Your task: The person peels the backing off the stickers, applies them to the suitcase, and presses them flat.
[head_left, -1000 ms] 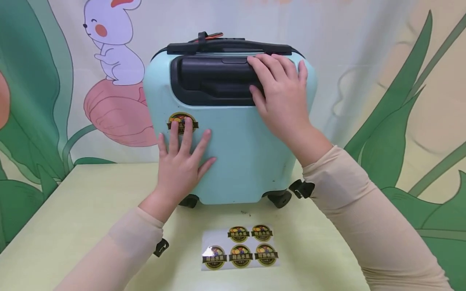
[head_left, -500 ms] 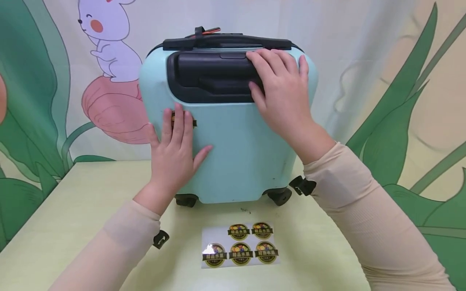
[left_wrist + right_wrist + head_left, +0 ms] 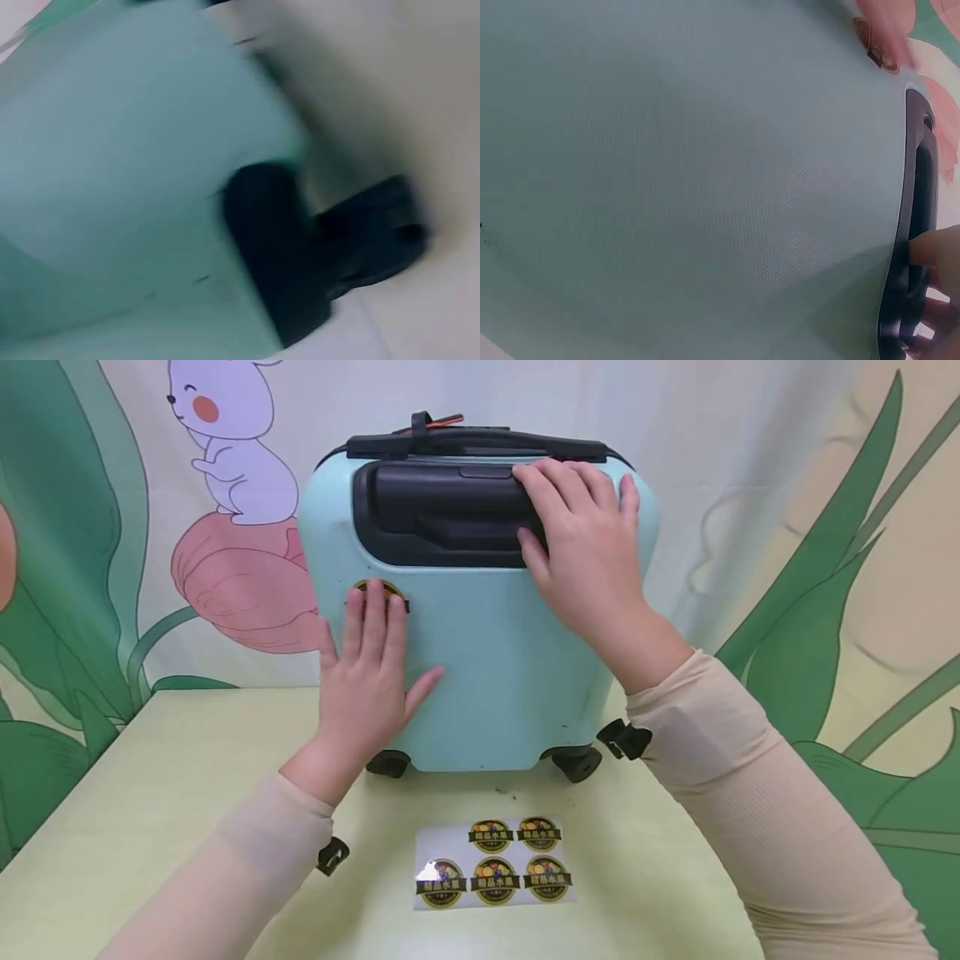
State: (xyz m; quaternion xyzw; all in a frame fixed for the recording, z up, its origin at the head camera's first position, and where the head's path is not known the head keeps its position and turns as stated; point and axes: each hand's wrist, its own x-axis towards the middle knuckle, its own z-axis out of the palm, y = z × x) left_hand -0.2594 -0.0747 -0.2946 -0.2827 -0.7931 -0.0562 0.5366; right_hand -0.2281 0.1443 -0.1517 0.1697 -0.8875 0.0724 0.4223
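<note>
A mint-green suitcase [image 3: 487, 668] stands upright on the table, front towards me. My left hand [image 3: 360, 685] lies against its left side, fingers straight and pointing up, the thumb spread. Those fingers press on a round black-and-gold sticker [image 3: 395, 590] and cover most of it. At the upper right, my right hand [image 3: 592, 552] grips the suitcase by the black handle recess [image 3: 442, 514], fingers over the top and thumb at the recess. The right wrist view shows the thumb inside the recess and part of the sticker [image 3: 866, 37]. In the left wrist view a caster wheel [image 3: 367, 240] appears blurred.
A sheet [image 3: 442, 839] with several matching stickers lies in front of the suitcase, its upper-left spot bare. The pale yellow table [image 3: 187, 760] extends on both sides. Behind hangs a backdrop with a painted rabbit [image 3: 247, 468] and leaves.
My left fingers, spread over the sticker earlier, have come together and slid up and down across it. The suitcase has swayed slightly left and back. The right hand keeps its hold.
</note>
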